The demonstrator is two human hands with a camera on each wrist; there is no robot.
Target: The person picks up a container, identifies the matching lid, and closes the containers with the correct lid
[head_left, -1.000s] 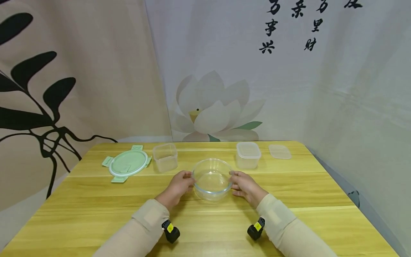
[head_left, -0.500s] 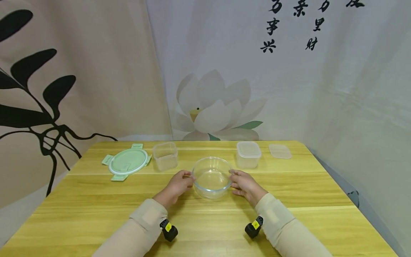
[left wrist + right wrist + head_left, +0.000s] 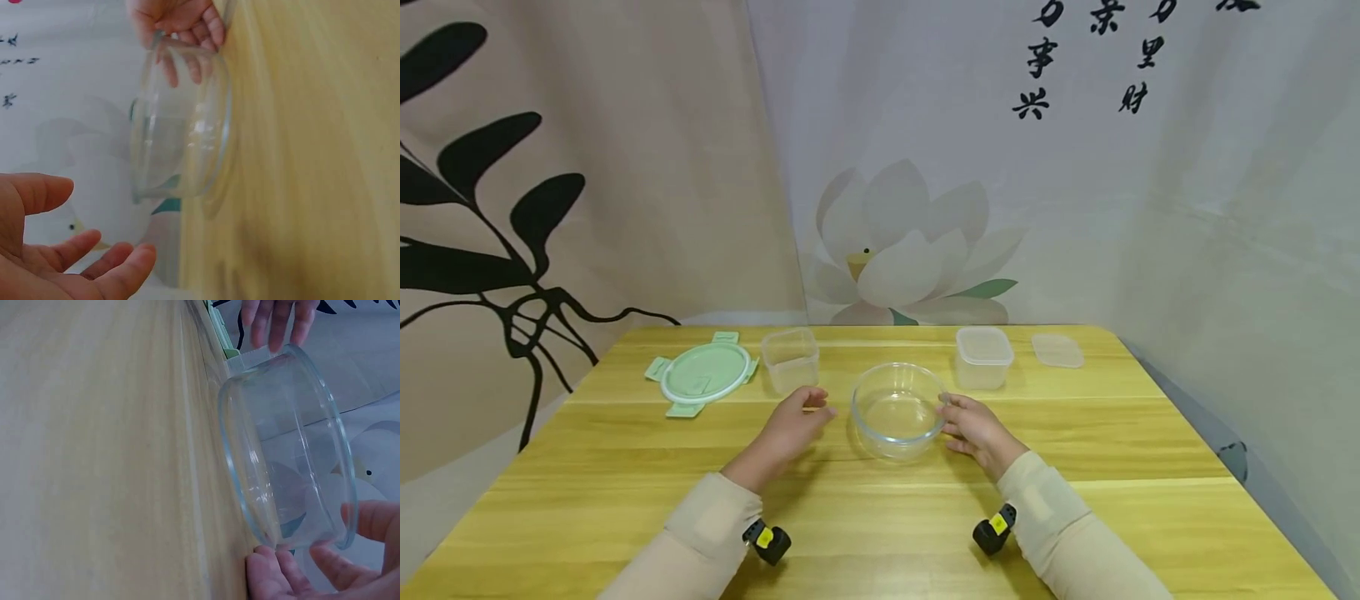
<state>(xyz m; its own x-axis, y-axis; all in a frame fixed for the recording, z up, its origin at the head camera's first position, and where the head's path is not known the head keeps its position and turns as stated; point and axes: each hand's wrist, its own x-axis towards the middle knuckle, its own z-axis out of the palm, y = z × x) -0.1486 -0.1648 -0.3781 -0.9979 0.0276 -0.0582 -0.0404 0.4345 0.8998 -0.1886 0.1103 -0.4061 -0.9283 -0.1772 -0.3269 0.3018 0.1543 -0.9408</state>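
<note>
A round clear glass bowl [image 3: 898, 421] stands upright on the wooden table, between my two hands. On its right side my right hand [image 3: 979, 432] holds it, the thumb at the rim and the fingers against the outer wall. The right wrist view shows this hand's thumb and fingers [image 3: 340, 565] at the glass. My left hand [image 3: 786, 429] is apart from the bowl, to its left. Its fingers [image 3: 125, 272] are loosely bent and hold nothing in the left wrist view.
At the back left of the table [image 3: 880, 533] lies a round green lid [image 3: 707, 372] with clip flaps. Beside it stands a clear square container [image 3: 791, 367]. A lidded square container [image 3: 984, 362] and a flat translucent lid [image 3: 1057, 351] are at the back right.
My left hand has let go of the bowl's left side and moved left, away from it. The right hand stays at the bowl, which keeps its place on the table.
</note>
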